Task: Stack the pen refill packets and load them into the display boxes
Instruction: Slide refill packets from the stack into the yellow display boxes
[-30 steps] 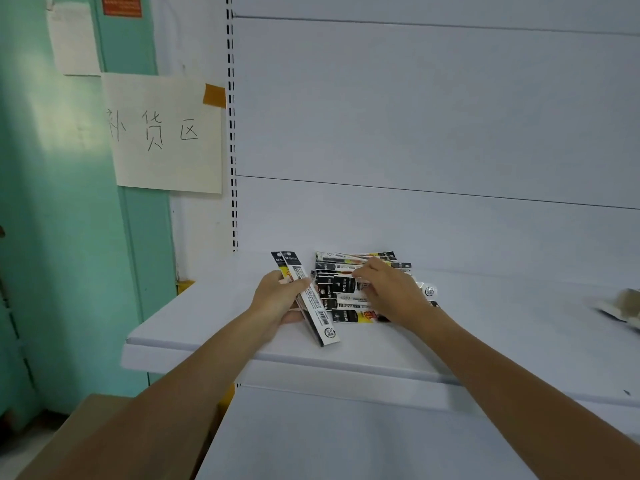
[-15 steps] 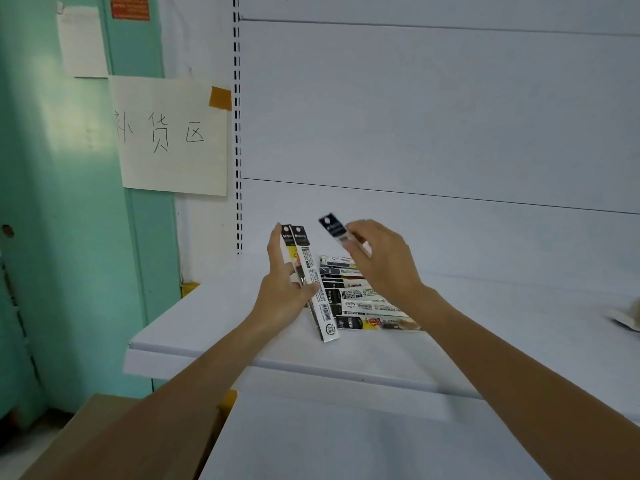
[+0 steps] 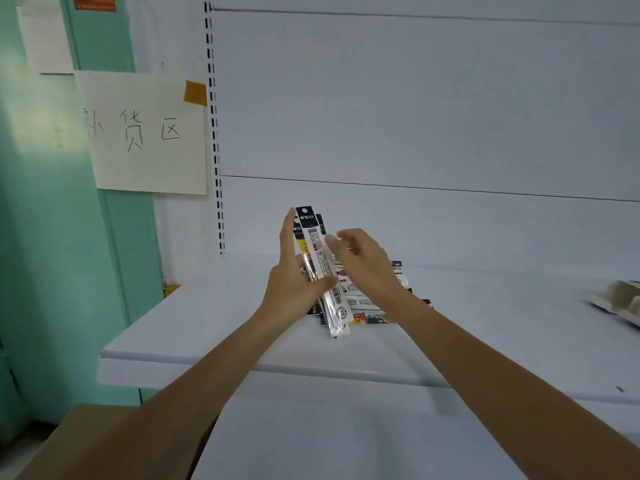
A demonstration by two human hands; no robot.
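**Refill packets gathered upright over the shelf pile**

Held a small bundle of pen refill packets (image 3: 317, 261) upright in the left hand (image 3: 294, 289), thumb clamped across the front, fingers flat behind. Kept the right hand (image 3: 363, 261) just beside the bundle, fingers loosely curled and parted, gripping nothing, one fingertip at the bundle's right edge. Left the remaining pile of packets (image 3: 367, 306) flat on the white shelf (image 3: 207, 323), below and behind both hands, set back from the near lip.

Had plenty of bare shelf to the left, up to the slotted upright (image 3: 214, 133), and a wide stretch to the right before a pale carton (image 3: 620, 299) at the frame's right edge; could not tell whether that was a display box. Backed by a plain white panel on the far side.

Read "M&G" on the black header of the front packet, a barcode lower down; finer print too small. Read "补货区" handwritten on the taped paper sign (image 3: 145, 133) at far left.

Compared with half a second before: had joined the single packet from the right hand to the left-hand bundle, emptied the right hand, and lifted the bundle higher.
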